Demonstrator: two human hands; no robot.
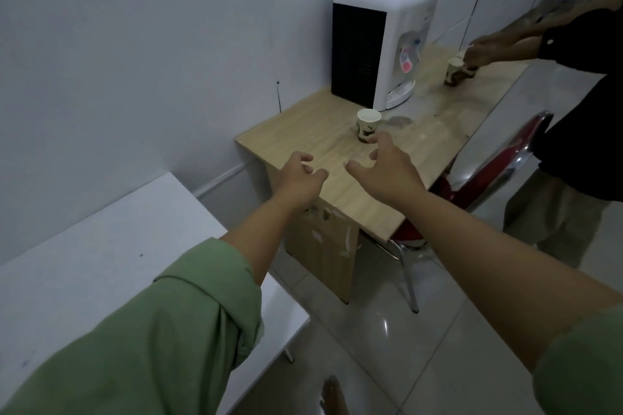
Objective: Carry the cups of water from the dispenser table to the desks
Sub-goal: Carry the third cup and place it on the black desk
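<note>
- Green sleeves (161, 330) at 6 to 7 o'clock lie nearest the camera; both forearms extend toward 12 o'clock over the table (303, 131).
- Left hand (298, 175): empty, fingers loosely curled, touching nothing, positioned over the table's near edge.
- Right hand (387, 168): empty, spread wide in a cupped shape, thumb and fingers parted as if for a grasp.
- Cup (368, 125): stands upright on the table, vertical axis, in front of the dispenser (381, 37).
- Key relation: the cup lies at 11 o'clock from the right hand, just beyond its fingertips; no contact is visible. The right hand is nearer than the left.
- Another person's hand (482, 54) at 2 o'clock is at more cups (455, 72) on the far end.
- Judgement: a reach for the near cup is in progress; a level lift is required to avoid spilling.
</note>
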